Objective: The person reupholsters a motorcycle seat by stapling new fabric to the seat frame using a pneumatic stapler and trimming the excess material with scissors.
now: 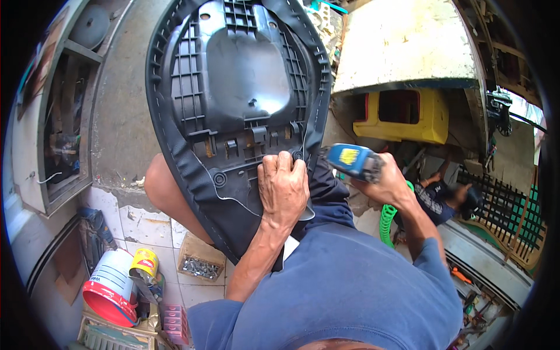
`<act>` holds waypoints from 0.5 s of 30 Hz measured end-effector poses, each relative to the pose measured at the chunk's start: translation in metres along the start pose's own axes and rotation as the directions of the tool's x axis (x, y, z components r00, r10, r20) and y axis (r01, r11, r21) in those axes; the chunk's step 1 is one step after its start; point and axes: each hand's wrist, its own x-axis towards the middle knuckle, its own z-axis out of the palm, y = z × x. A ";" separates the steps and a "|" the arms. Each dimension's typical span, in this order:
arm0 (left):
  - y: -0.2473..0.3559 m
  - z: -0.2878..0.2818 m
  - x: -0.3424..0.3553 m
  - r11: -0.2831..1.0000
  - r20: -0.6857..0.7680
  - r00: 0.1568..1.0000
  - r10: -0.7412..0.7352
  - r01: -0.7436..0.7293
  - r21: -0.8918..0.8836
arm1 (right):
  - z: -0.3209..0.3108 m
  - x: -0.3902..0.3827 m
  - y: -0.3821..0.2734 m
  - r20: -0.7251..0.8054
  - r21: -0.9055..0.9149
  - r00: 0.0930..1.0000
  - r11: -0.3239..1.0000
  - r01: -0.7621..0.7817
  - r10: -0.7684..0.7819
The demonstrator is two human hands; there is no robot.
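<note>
An upturned black seat (247, 79) with a ribbed plastic base and a stapled cover edge lies over my bare knee (166, 181). My left hand (283, 189) rests on the lower part of the base, fingers curled against it; their tips are partly hidden. A thin pale cord (230, 197) runs loosely across the plastic beside it. My right hand (382, 178) is closed round a blue staple gun (350, 157) with a yellow label, its nose at the seat's right rim. A green coiled hose (388, 221) hangs below the gun.
A box of metal fasteners (201, 267), a red-rimmed bucket (111, 291) and a yellow can (144, 265) stand at lower left. A worn cabinet (58, 163) borders the left. A yellow plastic shell (402, 131) sits under a pale panel (402, 41); another person (437, 198) is at the right.
</note>
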 end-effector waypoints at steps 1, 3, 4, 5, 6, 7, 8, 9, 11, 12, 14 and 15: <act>0.001 -0.003 -0.002 1.000 0.013 1.000 0.012 -0.013 0.017 | 0.001 -0.008 0.007 -0.100 0.161 0.995 0.987 -0.001 0.017; 0.004 -0.002 0.005 1.000 -0.038 0.999 0.010 -0.010 0.011 | 0.001 -0.013 0.014 -0.320 0.226 0.945 0.964 0.142 -0.064; 0.007 -0.002 0.011 1.000 -0.087 0.996 0.008 -0.009 -0.016 | -0.008 -0.015 0.007 -0.263 0.326 0.961 0.945 0.004 0.087; 0.011 -0.004 0.014 0.999 -0.050 0.999 -0.015 0.014 -0.032 | -0.006 -0.011 0.015 -0.292 0.323 0.956 0.944 0.061 0.039; 0.015 -0.006 0.018 1.000 -0.057 0.998 0.001 -0.002 -0.019 | -0.004 -0.007 0.024 -0.320 0.318 0.947 0.941 0.116 -0.009; 0.020 -0.009 0.024 0.998 -0.086 0.996 0.015 -0.009 0.064 | -0.006 -0.006 0.026 -0.318 0.253 0.946 0.957 0.145 -0.059; 0.024 -0.011 0.032 0.989 -0.115 0.993 0.029 -0.012 0.146 | -0.009 -0.004 0.027 -0.314 0.186 0.943 0.967 0.172 -0.107; 0.027 -0.013 0.043 0.978 -0.032 0.999 0.006 0.001 0.209 | -0.015 0.001 0.025 -0.283 0.164 0.950 0.970 0.181 -0.130; 0.029 0.000 0.055 0.958 0.069 0.996 -0.061 0.039 0.283 | -0.022 0.008 0.019 -0.255 0.161 0.959 0.973 0.166 -0.122; 0.029 0.006 0.058 0.934 0.167 0.977 -0.131 0.066 0.350 | -0.024 0.011 0.016 -0.229 0.154 0.968 0.977 0.145 -0.108; 0.027 0.012 0.061 0.925 0.156 0.979 -0.133 0.066 0.374 | -0.025 0.016 0.019 -0.244 0.164 0.962 0.973 0.162 -0.119; 0.026 0.013 0.060 0.937 0.108 0.986 -0.127 0.084 0.339 | -0.026 0.018 0.019 -0.240 0.136 0.960 0.974 0.179 -0.143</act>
